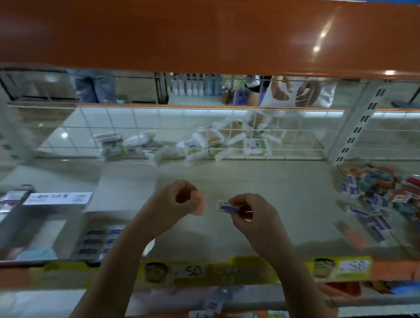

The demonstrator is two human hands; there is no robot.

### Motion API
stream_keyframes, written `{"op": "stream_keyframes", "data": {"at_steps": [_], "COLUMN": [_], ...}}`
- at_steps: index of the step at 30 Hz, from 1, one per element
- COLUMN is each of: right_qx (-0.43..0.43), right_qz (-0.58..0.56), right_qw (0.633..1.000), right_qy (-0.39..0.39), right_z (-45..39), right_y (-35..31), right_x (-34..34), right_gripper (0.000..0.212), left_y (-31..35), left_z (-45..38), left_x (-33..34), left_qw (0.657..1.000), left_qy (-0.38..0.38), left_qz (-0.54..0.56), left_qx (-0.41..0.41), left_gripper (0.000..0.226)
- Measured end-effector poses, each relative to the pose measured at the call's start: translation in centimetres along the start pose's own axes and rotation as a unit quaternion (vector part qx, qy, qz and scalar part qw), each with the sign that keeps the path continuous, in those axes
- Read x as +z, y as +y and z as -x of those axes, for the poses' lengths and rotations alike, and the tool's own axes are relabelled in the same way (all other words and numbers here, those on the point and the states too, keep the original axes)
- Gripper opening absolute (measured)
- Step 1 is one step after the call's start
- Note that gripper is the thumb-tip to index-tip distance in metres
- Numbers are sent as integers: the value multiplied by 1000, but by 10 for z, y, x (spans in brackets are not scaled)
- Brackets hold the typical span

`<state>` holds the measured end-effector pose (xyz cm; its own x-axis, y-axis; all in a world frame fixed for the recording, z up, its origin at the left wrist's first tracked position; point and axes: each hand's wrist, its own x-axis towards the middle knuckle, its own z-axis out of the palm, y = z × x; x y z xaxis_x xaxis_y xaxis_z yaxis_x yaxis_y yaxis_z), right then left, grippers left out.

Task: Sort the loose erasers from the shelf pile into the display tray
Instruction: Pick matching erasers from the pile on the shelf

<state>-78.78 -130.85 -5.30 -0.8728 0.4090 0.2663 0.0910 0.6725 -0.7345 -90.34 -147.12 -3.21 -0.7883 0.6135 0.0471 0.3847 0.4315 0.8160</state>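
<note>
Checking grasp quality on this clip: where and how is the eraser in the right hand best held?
By its near end, fingers pinching the long sides from the right. The eraser lies level, its far end poking left from the right hand, free for the left hand or the display tray.

Above: the orange shelf beam (pixel 218 29) hangs low over the opening, capping any reach from the top.
Middle of shelf: bare shelf surface (pixel 253 184) lies open ahead of both hands (pixel 181 197) (pixel 252 213), which hover over its front part, just apart.
Right: the eraser pile (pixel 393 195) spreads from the back corner to the front edge, blocking that side.
Left: the display tray (pixel 38 228), open-topped, stands at the front left; its upright back card (pixel 58 197) fences its far side.
Back: white packets (pixel 200 144) lie heaped against the wire grid (pixel 259 128), closing the rear.
Right upright: a slotted post (pixel 359 123) stands between middle bay and pile.
</note>
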Motion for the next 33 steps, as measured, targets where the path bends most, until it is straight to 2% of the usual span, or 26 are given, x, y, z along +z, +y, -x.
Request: {"op": "stream_keyframes", "data": {"at_steps": [2, 4, 8, 13, 16, 23, 28, 33], "right_qx": [-17, -31, -58, -86, -111, -136, -127, -114], "right_qz": [-9, -18, -23, 18, 59, 131, 175, 169], "right_qw": [1000, 999, 996, 990, 984, 969, 965, 967], "right_qy": [-19, -37, -62, -110, -122, -157, -149, -156], "right_z": [-6, -11, -20, -28, -28, -27, -26, -24], "right_y": [-17, -33, -62, -93, -107, -128, -134, -137], "right_x": [14, 29, 60, 97, 117, 158, 181, 197], "right_gripper": [20, 20, 19, 21, 22, 20, 20, 23], "left_y": [-10, -21, -43, -67, -80, -109, -122, -130], "left_z": [6, 13, 21, 24, 24, 22, 22, 22], "left_x": [-22, -42, -79, -119, -134, -155, -162, -166], "left_qw": [1000, 999, 996, 991, 992, 993, 995, 997], "left_qy": [7, 15, 48, 22, 18, 14, 0, -14], "left_qz": [-11, -20, -77, -125, -121, -112, -92, -67], "left_qx": [-14, -21, -26, -38, -44, -42, -28, -20], "left_gripper": [6, 12, 11, 11, 16, 7, 11, 13]}}
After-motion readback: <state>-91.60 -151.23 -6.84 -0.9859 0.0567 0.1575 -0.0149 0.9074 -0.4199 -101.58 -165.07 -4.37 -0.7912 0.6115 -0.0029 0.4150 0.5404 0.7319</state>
